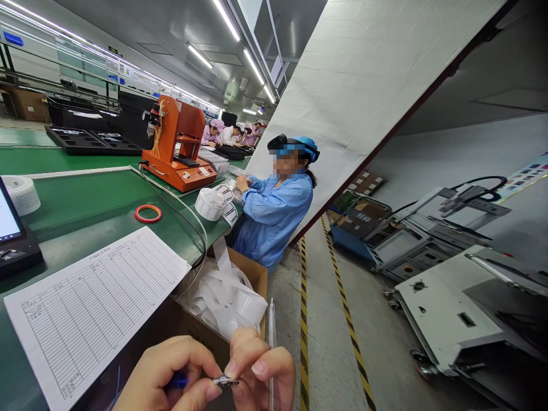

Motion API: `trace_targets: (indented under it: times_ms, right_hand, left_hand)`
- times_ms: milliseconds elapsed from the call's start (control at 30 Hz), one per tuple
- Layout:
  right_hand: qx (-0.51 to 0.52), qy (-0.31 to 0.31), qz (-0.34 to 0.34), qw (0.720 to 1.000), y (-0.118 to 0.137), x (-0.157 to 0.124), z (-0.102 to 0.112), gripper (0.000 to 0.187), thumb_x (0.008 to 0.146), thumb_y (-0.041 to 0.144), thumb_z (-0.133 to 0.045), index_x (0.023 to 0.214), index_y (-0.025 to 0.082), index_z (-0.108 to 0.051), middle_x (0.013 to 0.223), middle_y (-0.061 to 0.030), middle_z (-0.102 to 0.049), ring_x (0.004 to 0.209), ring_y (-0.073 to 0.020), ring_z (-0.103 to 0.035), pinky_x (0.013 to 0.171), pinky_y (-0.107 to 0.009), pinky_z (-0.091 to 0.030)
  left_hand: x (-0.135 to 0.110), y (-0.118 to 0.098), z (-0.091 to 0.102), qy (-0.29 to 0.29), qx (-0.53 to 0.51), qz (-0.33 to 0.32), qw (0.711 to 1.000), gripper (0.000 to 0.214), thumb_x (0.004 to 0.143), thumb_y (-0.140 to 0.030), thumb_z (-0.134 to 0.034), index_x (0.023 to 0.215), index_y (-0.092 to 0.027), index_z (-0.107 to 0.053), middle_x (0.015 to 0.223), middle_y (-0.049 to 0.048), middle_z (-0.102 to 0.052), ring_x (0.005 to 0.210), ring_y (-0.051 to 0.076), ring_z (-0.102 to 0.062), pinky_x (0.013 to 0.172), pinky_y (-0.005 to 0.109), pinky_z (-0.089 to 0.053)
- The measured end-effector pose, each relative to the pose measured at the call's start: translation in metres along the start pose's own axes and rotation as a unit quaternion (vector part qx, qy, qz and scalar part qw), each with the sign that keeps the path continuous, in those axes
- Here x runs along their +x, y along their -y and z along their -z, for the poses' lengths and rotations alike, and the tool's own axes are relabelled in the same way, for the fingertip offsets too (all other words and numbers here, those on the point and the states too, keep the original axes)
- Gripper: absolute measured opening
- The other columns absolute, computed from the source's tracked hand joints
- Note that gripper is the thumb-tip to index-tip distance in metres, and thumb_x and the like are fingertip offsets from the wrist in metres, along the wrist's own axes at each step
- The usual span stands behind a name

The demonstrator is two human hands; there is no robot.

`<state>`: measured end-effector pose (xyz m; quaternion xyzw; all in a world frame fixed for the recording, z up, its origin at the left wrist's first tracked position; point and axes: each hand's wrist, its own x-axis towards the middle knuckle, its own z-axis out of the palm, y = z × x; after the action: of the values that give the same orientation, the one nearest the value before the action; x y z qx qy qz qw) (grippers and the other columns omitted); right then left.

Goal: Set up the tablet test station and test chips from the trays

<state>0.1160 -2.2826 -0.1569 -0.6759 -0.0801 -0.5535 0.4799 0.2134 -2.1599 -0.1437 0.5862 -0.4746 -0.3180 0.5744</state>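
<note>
The left hand (165,371) and the right hand (261,368) are at six o'clock, and each grip is narrow, pinching together a small metal part (226,381). A clear pen (271,337) stands up beside the right fingers, and a printed form sheet (94,308) lies on the green worktop (64,197) at eight o'clock.

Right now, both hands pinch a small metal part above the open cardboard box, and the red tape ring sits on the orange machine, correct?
No: the head view shows the red tape ring lying on the green bench, not on the orange machine. The left hand and right hand do pinch the small metal part above the open cardboard box.
</note>
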Motion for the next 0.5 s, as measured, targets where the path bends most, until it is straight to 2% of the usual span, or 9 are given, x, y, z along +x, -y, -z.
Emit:
trace_targets:
  times_ms: [267,500]
  right_hand:
    - [-0.012,0.007,-0.005,1.0,0.0012,-0.0001,0.0013,0.015,0.088,0.024,-0.058,0.097,0.027,-0.046,0.068,0.0043,-0.06,0.058,-0.0142,-0.046,0.056,-0.027,-0.04]
    - [-0.013,0.003,-0.025,1.0,-0.0048,-0.0062,0.0051,0.014,0.089,0.026,-0.057,0.099,0.029,-0.047,0.07,0.0026,-0.063,0.059,-0.0155,-0.049,0.055,-0.027,-0.04]
  left_hand:
    - [0.0001,0.0009,0.0013,-0.011,0.047,-0.047,0.998,0.024,0.09,-0.041,-0.056,0.085,-0.022,-0.069,0.065,-0.0001,-0.051,0.06,0.009,-0.05,0.056,0.016,-0.04]
    - [-0.0021,0.0064,0.0014,-0.012,0.053,-0.053,0.997,0.023,0.09,-0.04,-0.056,0.088,-0.022,-0.07,0.066,0.0005,-0.053,0.06,0.01,-0.052,0.055,0.015,-0.041]
